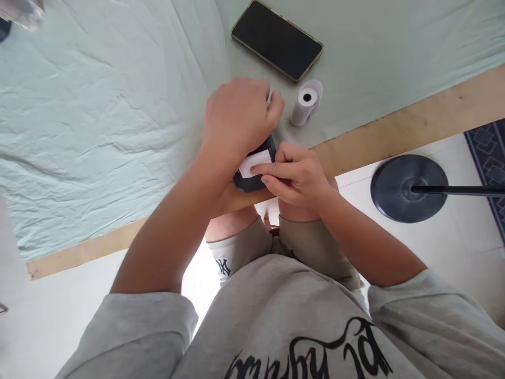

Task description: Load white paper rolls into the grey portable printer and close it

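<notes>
A small black device, seemingly a receipt printer point(254, 184), sits at the table's near edge with white paper point(255, 160) in its top. My left hand point(240, 113) bends over its far side, fingers curled and closed round it; most fingertips are hidden behind the hand. From the right, my right hand point(298, 173) reaches in with the index finger stretched out, its tip on the white paper. The right thumb lies extended just below, apart from the index finger, and the other fingers are folded beside the printer. Just beyond, a white paper roll point(302, 111) stands upright, its loose end curling out.
A dark-screened phone point(278, 41) lies farther back on the pale green cloth point(118, 95). Bare wood point(366, 139) shows along the table's front edge. On the floor at right is a round black base point(406, 205) with a pole. A clear object point(29, 13) is cut off at top left.
</notes>
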A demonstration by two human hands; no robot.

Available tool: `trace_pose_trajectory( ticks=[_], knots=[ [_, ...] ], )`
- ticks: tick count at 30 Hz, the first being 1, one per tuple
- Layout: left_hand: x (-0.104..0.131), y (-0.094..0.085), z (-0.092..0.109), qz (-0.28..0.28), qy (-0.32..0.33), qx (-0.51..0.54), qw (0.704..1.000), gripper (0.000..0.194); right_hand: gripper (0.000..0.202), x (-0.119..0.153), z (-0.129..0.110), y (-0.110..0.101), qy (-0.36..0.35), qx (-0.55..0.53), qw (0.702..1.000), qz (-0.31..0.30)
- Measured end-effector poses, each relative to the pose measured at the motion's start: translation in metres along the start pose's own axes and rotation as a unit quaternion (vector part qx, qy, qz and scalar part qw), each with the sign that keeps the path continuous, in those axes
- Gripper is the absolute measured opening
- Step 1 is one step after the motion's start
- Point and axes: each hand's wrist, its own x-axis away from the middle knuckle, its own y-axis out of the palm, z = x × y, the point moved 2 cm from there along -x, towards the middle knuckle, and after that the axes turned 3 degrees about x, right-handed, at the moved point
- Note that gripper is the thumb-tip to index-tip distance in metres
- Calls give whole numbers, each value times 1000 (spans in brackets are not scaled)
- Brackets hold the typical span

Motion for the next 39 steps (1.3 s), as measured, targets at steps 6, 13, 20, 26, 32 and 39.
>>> trace_pose_trajectory(
  ticks=[6, 13, 20, 26, 32, 39],
  knots=[
    [0, -2, 3, -8, 4, 8, 1000, 47, 20, 0, -1, -1, 13, -33, 999, -2],
    [7, -3, 4, 26, 28, 21, 999, 44, 20, -3, 1, -5, 101, 4, 995, -11],
    [8, -9, -5, 87, 49, 46, 994, 22, 34, 0, 9, -4, 147, -2, 989, 25],
    [86, 7, -50, 176, -11, 217, 960, 35, 34, -1, 13, -7, 191, 27, 981, 37],
    [125, 49, -59, 62, -17, 212, 975, 84, 14, -3, 15, -4, 182, 85, 979, 22],
    [128, 52, -53, 68, -8, 174, 982, 114, 35, 0, 22, 4, 210, 55, 976, 6]
  ],
)
